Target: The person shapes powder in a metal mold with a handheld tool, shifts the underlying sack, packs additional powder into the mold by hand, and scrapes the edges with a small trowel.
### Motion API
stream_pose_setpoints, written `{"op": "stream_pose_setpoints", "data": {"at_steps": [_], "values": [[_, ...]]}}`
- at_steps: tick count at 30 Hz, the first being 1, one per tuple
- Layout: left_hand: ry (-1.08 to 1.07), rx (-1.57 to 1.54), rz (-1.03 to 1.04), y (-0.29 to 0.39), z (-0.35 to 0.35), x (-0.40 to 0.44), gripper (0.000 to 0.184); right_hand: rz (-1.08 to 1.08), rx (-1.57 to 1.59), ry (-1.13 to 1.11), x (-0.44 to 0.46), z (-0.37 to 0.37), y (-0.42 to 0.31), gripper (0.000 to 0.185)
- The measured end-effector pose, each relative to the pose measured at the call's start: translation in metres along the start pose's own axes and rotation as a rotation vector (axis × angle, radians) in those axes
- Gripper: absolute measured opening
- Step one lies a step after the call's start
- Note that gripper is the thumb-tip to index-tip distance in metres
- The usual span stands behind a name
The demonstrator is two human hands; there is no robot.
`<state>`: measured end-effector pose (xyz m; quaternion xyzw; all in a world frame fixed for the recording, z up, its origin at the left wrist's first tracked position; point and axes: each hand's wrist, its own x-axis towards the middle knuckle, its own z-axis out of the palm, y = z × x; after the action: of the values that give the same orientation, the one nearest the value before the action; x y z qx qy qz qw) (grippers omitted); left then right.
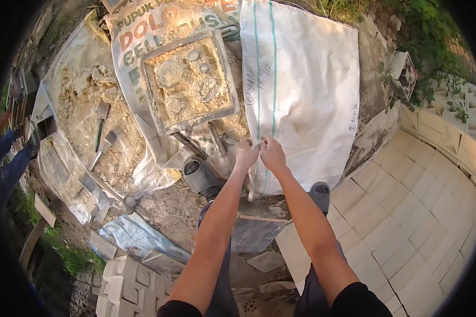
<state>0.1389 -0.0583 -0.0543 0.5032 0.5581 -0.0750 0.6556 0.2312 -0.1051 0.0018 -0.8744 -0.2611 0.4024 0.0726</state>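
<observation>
My left hand [247, 152] and my right hand [272, 153] are close together in front of me, fingers bent and pinched. Both are over the left edge of a white woven sack [312, 90] with green stripes and handwriting. Whatever sits between the fingertips is too small or hidden to make out. Just beyond my left hand lies a square frame [156, 113], filled with pale sandy powder [190, 79] and several round lumps. Below the frame, close to my left hand, are dusty tool handles [217, 138].
A brush [101, 119] and a scraper [107, 143] lie on a powder-covered sheet at left. A printed sack [129, 53] is under the frame. Pale blocks [418, 211] cover the right; more blocks [127, 285] are stacked lower left. At far left, another person's dark sleeve [13, 171] shows.
</observation>
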Motion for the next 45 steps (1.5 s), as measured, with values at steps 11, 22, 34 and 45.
{"op": "stream_pose_setpoints", "data": {"at_steps": [11, 22, 34, 45], "values": [[0.018, 0.076, 0.235, 0.042, 0.057, -0.002, 0.035, 0.233, -0.028, 0.441, 0.067, -0.104, 0.057, 0.027], [0.363, 0.87, 0.045, 0.057, 0.123, 0.037, 0.035, -0.419, 0.201, 0.382, 0.04, -0.142, 0.119, 0.032], [0.707, 0.374, 0.288, 0.065, -0.03, -0.094, 0.018, -0.54, 0.177, -0.025, 0.06, 0.052, 0.025, 0.06], [0.666, 0.145, 0.266, 0.059, -0.045, -0.092, 0.021, -0.601, -0.062, 0.185, 0.171, -0.08, -0.075, 0.048]]}}
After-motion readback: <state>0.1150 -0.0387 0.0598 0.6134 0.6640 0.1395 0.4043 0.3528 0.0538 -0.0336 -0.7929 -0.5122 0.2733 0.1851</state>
